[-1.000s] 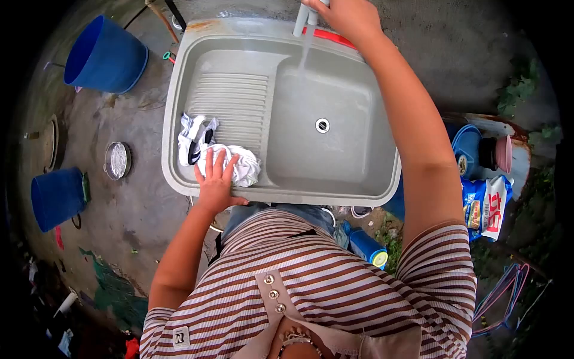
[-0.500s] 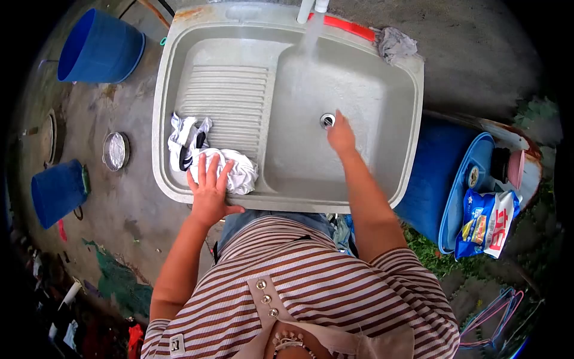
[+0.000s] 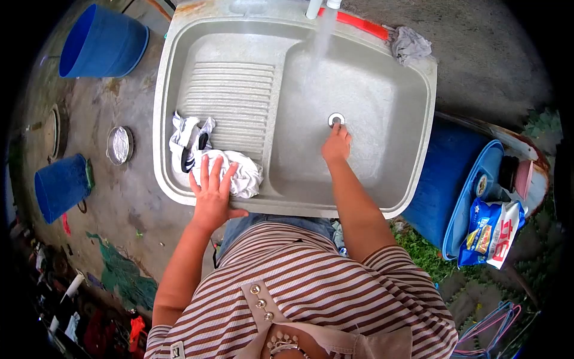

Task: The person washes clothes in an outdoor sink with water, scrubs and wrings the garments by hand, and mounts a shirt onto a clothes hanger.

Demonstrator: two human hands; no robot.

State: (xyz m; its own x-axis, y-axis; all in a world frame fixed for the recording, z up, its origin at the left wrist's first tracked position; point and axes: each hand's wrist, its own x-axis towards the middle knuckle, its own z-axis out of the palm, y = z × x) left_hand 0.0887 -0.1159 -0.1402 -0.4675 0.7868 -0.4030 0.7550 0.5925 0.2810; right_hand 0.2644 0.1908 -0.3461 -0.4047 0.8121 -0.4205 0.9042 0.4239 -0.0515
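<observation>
My left hand (image 3: 212, 194) lies with spread fingers on the near edge of a bunched white garment (image 3: 236, 173) with black trim. The garment rests at the lower left of the ribbed washboard (image 3: 230, 96) in a grey sink (image 3: 382, 90). My right hand (image 3: 336, 145) is low in the basin, one finger stretched to the ringed drain (image 3: 336, 118) and touching it; the other fingers are partly bent, and I see nothing held in them. Water falls from the white faucet (image 3: 333, 3) into the back of the basin.
A red strip (image 3: 359, 25) and a crumpled grey cloth (image 3: 410, 45) lie on the back rim. Blue barrels (image 3: 104, 42) stand left; another blue barrel (image 3: 430, 179), with a detergent bag (image 3: 491, 232) on it, is right. A round metal pan (image 3: 120, 145) sits on the ground.
My right hand has drawn back slightly toward me, its fingertip now at the drain's near side. The drain's centre looks lighter than before. My left hand stays on the garment; the view has shifted slightly.
</observation>
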